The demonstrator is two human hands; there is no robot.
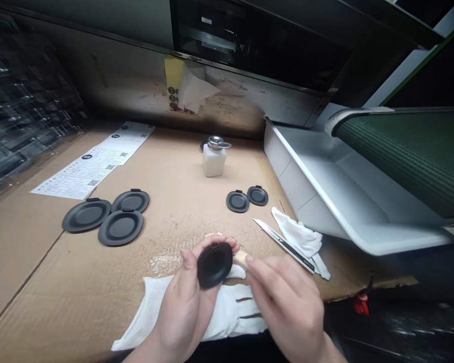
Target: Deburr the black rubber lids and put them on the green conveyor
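Work surface of brown cardboard (177,176), seen from above and read from left to right. At the far left stand clear plastic trays (22,101), stacked and blurred. Beside them lie printed sheets (73,179), partly overlapping, marked with black circles and square codes. Nearer the viewer, three black dishes (86,216) form a close cluster, each with a small tab at its rim. A white glove (151,302) lies flat beneath the hands. Above it, the left hand (191,292) cradles a black disc (215,265), its fingers curled behind the disc and its thumb raised along the left edge. Farther back stands an upright white bottle (214,160) with a metal cap; a dark object shows partly behind it. The right hand (287,297) pinches a small pale block (241,258) between thumb and forefinger, just beside the disc's right edge; whether block and disc touch cannot be told. Beyond lie two smaller black dishes (237,201), side by side. A utility knife (283,244) lies diagonally against a crumpled white cloth (300,234). At the right, a pale bin (306,186) is tilted, near a green belt (408,151).
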